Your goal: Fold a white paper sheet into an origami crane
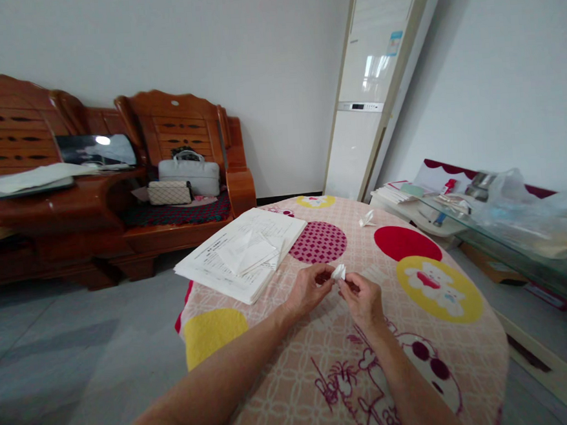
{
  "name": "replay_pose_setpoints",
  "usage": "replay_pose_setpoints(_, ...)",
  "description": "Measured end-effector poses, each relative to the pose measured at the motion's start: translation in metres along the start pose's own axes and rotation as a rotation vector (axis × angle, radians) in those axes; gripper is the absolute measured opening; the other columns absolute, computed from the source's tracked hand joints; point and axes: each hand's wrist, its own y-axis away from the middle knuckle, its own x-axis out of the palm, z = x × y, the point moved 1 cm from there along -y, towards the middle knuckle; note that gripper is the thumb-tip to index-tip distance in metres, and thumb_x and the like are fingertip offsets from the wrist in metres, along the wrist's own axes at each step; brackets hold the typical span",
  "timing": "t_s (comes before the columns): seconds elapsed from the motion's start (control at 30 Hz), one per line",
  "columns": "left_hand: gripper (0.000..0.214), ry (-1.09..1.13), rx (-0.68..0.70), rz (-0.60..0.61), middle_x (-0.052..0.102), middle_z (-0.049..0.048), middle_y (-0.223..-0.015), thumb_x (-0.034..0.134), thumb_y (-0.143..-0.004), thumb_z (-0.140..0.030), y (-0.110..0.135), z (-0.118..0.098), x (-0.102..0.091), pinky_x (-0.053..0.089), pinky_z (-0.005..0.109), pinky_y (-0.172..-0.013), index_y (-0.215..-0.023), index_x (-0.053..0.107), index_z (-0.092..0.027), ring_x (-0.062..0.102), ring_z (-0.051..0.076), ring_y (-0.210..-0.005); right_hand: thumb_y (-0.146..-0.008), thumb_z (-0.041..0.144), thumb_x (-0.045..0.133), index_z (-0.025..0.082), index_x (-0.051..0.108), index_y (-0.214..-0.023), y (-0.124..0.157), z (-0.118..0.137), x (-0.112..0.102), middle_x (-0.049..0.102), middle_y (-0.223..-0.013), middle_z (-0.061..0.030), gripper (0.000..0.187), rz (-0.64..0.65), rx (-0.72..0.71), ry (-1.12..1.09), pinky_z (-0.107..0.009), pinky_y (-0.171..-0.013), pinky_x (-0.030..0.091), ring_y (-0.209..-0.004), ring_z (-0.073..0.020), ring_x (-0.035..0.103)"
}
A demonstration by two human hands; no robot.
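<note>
Between my two hands is a small piece of folded white paper (pixel 339 273), held just above the round table. My left hand (pixel 312 287) pinches its left side with thumb and fingertips. On the other side, the fingers of my right hand (pixel 362 297) grip its lower right edge. Farther back on the cloth lies a folded paper crane (pixel 367 219). To the left of my hands is a stack of printed sheets (pixel 219 269), with a few loose square white papers (pixel 250 250) on top.
A patterned tablecloth (pixel 296 393) covers the round table. Wooden chairs (pixel 180 122) with a grey handbag (pixel 198 174) stand behind at left. A tall white air conditioner (pixel 351 146) is in the corner. On the right, a glass-topped stand (pixel 479 231) holds plastic bags and papers.
</note>
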Motion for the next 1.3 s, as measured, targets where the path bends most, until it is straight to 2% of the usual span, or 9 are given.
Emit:
replay_pose_setpoints(0.23,0.015,-0.034,0.023,-0.042,0.070,0.0040,-0.085,0.059,-0.080,-0.015,0.002,0.001,0.002,0.050,0.023,-0.072,-0.092,0.069,-0.015,0.064,0.015,-0.076,-0.089,0.022,0.047,0.018,0.066,-0.084,0.000,0.008,0.000,0.066,-0.075,-0.0071,0.021,-0.072,-0.233,0.197,-0.027,-0.065,0.047,-0.067,-0.0178,0.061)
replay_pose_setpoints(0.5,0.011,-0.001,0.040,-0.059,0.069,0.0036,-0.083,0.059,-0.079,-0.014,0.000,0.003,0.002,0.050,0.023,-0.072,-0.087,0.068,-0.014,0.063,0.014,-0.077,-0.093,0.016,0.043,0.017,0.065,-0.084,0.001,0.012,0.005,0.065,-0.073,-0.0076,0.023,-0.129,-0.372,0.334,-0.027,-0.064,0.043,-0.069,-0.0178,0.061)
replay_pose_setpoints(0.83,0.016,0.109,0.001,-0.031,0.069,0.0048,-0.082,0.063,-0.082,-0.027,-0.002,0.008,-0.001,0.050,0.023,-0.072,-0.086,0.069,-0.013,0.063,0.015,-0.077,-0.097,0.018,0.038,0.017,0.063,-0.082,0.002,0.017,0.001,0.061,-0.073,-0.0068,0.030,-0.062,-0.414,0.403,-0.025,-0.065,0.042,-0.070,-0.0165,0.059)
replay_pose_setpoints(1.1,0.022,0.176,-0.029,-0.004,0.067,0.0042,-0.077,0.067,-0.080,-0.033,-0.002,0.009,0.000,0.046,0.022,-0.065,-0.082,0.068,-0.011,0.060,0.015,-0.071,-0.092,0.014,0.045,0.015,0.064,-0.090,0.000,0.017,0.001,0.066,-0.078,-0.0079,0.019,-0.187,-0.421,0.269,-0.027,-0.066,0.047,-0.071,-0.0178,0.063)
replay_pose_setpoints(1.3,0.024,0.286,-0.087,0.042,0.065,0.0039,-0.073,0.071,-0.076,-0.034,-0.003,0.006,-0.001,0.044,0.023,-0.065,-0.078,0.068,-0.010,0.057,0.014,-0.069,-0.087,0.014,0.052,0.017,0.065,-0.085,0.000,0.023,0.000,0.066,-0.076,-0.0066,0.014,-0.189,-0.366,0.176,-0.027,-0.064,0.049,-0.067,-0.0169,0.062)
